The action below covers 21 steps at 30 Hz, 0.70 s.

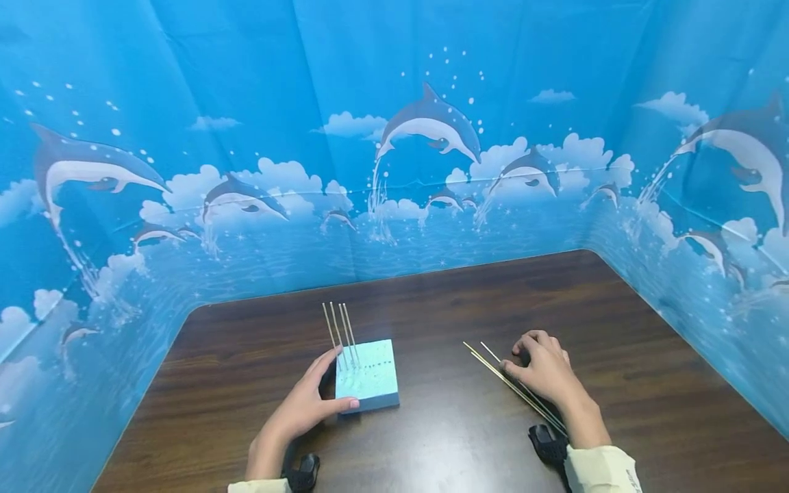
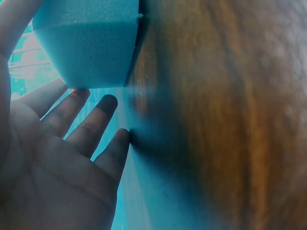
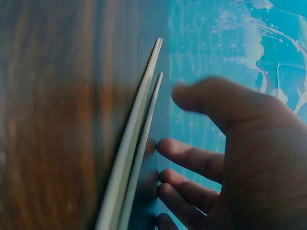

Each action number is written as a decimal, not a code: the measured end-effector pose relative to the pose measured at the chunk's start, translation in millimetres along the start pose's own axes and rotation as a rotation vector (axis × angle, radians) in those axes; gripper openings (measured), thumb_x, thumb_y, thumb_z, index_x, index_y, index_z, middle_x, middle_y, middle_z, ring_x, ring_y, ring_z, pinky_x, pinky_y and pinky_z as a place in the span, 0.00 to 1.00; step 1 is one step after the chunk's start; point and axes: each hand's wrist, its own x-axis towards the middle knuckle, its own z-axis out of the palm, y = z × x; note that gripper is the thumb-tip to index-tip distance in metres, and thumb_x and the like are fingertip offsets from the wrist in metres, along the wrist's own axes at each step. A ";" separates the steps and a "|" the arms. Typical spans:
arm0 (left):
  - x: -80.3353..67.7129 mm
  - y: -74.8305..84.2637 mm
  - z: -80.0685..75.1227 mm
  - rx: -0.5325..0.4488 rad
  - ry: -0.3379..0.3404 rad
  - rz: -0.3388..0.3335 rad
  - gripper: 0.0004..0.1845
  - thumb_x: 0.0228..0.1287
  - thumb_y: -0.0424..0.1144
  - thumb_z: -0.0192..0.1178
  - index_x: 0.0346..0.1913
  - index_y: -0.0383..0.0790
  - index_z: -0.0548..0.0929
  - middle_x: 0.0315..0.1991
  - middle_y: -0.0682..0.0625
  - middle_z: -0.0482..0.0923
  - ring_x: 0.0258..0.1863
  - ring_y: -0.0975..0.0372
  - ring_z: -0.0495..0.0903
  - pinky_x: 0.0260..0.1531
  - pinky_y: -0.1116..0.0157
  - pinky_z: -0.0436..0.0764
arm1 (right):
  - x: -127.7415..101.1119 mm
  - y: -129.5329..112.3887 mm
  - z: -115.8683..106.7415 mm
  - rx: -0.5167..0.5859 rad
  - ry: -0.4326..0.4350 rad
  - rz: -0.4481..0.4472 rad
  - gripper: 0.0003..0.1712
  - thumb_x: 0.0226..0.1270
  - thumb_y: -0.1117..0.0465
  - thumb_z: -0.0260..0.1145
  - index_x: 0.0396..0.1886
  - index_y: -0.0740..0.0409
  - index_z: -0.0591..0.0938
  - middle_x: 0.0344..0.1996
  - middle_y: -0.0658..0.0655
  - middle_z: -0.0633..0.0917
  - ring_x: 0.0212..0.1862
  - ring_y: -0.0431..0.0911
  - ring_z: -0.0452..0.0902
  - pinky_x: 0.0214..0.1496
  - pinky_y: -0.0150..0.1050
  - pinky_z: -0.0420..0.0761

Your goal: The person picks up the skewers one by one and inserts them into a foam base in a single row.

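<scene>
A light-blue foam block [image 1: 376, 385] lies on the table, with several thin wooden sticks [image 1: 351, 334] standing in its left part and a row of small holes across its top. My left hand [image 1: 302, 407] grips the block from the left, thumb at the near side and a finger at the far left corner. The left wrist view shows fingertips against the end of the block [image 2: 88, 55]. My right hand [image 1: 545, 370] is at a few loose sticks [image 1: 493, 371] on the table. In the right wrist view its thumb and fingers are spread beside the sticks [image 3: 129, 134], pinching none.
The dark wooden table [image 1: 431, 438] has rounded far corners. A blue curtain [image 1: 345, 68] printed with dolphins and clouds hangs along its far side and both ends. A black strap [image 1: 548, 445] is at the right wrist, another [image 1: 303, 472] at the left.
</scene>
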 end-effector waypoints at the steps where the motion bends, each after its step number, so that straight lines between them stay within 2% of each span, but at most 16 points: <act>1: 0.3 0.6 -0.2 -0.001 0.001 0.000 0.56 0.49 0.61 0.71 0.77 0.55 0.51 0.77 0.44 0.46 0.74 0.42 0.47 0.63 0.35 0.56 | 0.2 -0.4 0.6 -0.003 -0.001 -0.002 0.13 0.57 0.50 0.71 0.31 0.52 0.78 0.56 0.67 0.73 0.57 0.65 0.64 0.52 0.63 0.62; 5: 1.2 2.0 -0.5 -0.005 -0.008 -0.009 0.56 0.49 0.61 0.71 0.77 0.55 0.50 0.77 0.44 0.45 0.74 0.42 0.46 0.63 0.34 0.56 | -0.6 -0.9 1.7 -0.009 0.004 0.004 0.14 0.54 0.50 0.73 0.26 0.50 0.77 0.56 0.67 0.73 0.58 0.66 0.62 0.53 0.62 0.60; 10: 0.4 0.8 -3.4 0.007 -0.006 -0.006 0.56 0.49 0.62 0.70 0.77 0.56 0.49 0.77 0.44 0.45 0.74 0.42 0.47 0.63 0.35 0.56 | 1.2 -2.8 3.0 0.003 0.011 -0.011 0.13 0.55 0.53 0.73 0.19 0.47 0.77 0.57 0.66 0.73 0.59 0.66 0.61 0.55 0.64 0.57; 17: -1.9 -1.1 -3.3 -0.007 0.003 -0.008 0.55 0.50 0.61 0.70 0.77 0.55 0.50 0.77 0.44 0.46 0.74 0.42 0.47 0.63 0.34 0.55 | 0.5 -4.9 3.3 0.029 -0.013 -0.031 0.11 0.57 0.58 0.69 0.17 0.46 0.80 0.56 0.63 0.74 0.59 0.65 0.60 0.56 0.64 0.55; 21: 0.5 -0.8 1.1 -0.015 0.008 0.001 0.56 0.48 0.61 0.71 0.77 0.55 0.51 0.77 0.44 0.47 0.74 0.43 0.48 0.64 0.35 0.56 | -1.5 -8.1 -4.8 0.020 0.067 -0.084 0.12 0.56 0.61 0.69 0.17 0.46 0.79 0.52 0.62 0.77 0.55 0.62 0.64 0.51 0.60 0.59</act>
